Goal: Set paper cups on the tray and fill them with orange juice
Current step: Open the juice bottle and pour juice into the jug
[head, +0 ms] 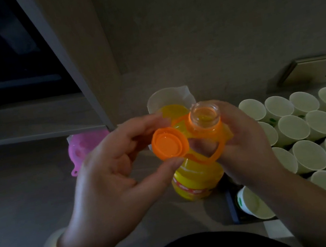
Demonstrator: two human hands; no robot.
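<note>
Head camera looks down (close) at hands (106, 175) (243, 138).

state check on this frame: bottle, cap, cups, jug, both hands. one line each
juice bottle: uncapped, upright, juice inside.
cap: off the bottle.
paper cups: mouths up on the tray, empty.
white jug: upright behind the bottle, contents hidden.
left hand: pinches the cap.
right hand: grips the bottle's neck.

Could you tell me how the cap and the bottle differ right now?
The cap is small, opaque orange; the bottle is bigger, clear at the neck, yellow below. The left hand pinches the cap; the right hand grips the bottle's neck. Both are held, apart.
</note>
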